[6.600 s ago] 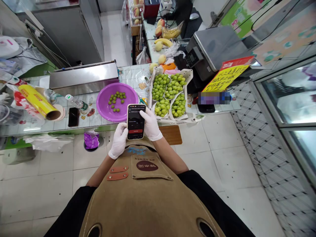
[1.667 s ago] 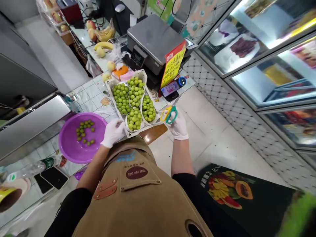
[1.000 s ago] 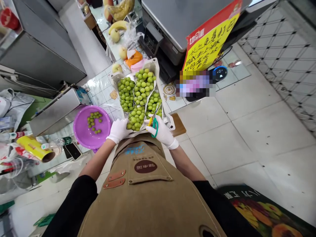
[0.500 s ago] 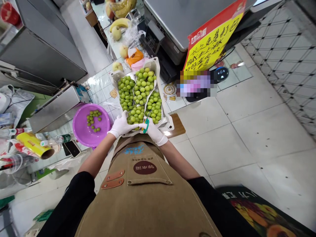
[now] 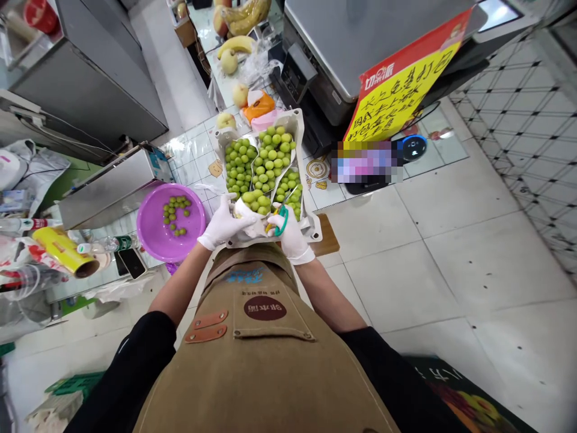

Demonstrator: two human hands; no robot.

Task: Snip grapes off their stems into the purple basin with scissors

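Note:
A pale crate (image 5: 312,228) in front of me holds several bunches of green grapes (image 5: 271,157) in white paper. The nearest bunch of grapes (image 5: 255,201) is tilted up, its white wrapping facing me. My white-gloved left hand (image 5: 224,225) grips the left side of this wrapped bunch, its thumb lying across the paper. On the other side my gloved right hand (image 5: 294,239) holds scissors (image 5: 282,221) with green handles, their blades pointing away over the grapes. Its fingers also touch the wrapping, and some of them are hidden behind it.
Left of the crate stands a purple basin (image 5: 148,225) with loose grapes. A phone (image 5: 132,263) and a yellow roll (image 5: 63,249) lie farther left. Beyond the crate are peaches (image 5: 226,120), bananas (image 5: 237,45) and a grey machine (image 5: 324,42) with a yellow sign (image 5: 392,90).
The nearest bunch has been tipped up from the crate, so its white wrapping now shows. Both hands have moved slightly apart around it. The whole view has shifted a little.

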